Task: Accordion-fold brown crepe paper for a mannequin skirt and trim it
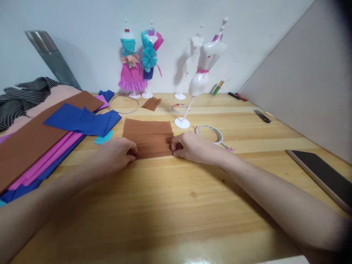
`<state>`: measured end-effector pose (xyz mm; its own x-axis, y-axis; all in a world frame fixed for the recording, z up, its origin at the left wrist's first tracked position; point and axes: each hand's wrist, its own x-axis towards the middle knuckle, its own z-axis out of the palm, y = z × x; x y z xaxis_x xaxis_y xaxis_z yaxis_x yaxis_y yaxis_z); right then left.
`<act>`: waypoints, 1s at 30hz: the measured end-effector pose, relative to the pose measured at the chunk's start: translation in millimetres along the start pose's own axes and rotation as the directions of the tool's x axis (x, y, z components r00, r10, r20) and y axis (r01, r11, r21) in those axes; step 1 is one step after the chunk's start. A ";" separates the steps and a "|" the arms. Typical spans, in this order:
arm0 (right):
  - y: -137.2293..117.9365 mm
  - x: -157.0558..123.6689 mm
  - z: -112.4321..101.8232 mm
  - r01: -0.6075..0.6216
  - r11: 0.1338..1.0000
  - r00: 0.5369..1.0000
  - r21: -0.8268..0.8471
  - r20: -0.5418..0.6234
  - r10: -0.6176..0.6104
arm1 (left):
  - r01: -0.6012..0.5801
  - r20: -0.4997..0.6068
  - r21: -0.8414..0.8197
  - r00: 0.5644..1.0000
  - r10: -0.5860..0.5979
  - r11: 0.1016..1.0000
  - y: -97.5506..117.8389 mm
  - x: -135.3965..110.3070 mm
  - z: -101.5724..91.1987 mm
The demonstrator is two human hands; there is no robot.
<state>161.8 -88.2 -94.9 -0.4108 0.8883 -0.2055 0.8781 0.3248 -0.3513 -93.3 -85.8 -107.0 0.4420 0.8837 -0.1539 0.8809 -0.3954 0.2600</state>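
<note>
A rectangular sheet of crinkled brown paper or fabric [150, 141] lay flat on the pale wooden desk [176, 205], between the person's two hands. The left hand [122, 152] pinched its left edge near the front corner, the fingers curled and almost closed against the thumb. The right hand [185, 146] did likewise at the right edge, its fingers bent in and nearly meeting the thumb.

Just beyond the right hand stood a glossy white mannequin with a pink waistband [202, 69], its round base near the sheet's far right corner. A flat white ring-shaped roll [220, 137] lay behind the right wrist. Near the left hand were a small turquoise piece [103, 137] and a creased dark-blue sheet [82, 117].
</note>
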 end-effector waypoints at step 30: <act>-25.1 -18.5 9.5 0.139 0.845 0.988 -0.517 0.013 -0.155 | -0.039 -0.084 -0.112 0.996 0.030 0.993 -0.6 -4.6 6.9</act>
<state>145.1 -115.8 -91.0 -0.5447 0.8232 -0.1602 0.8116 0.5655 0.1468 -94.7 -91.4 -113.1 0.4522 0.8895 -0.0653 0.8387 -0.3991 0.3706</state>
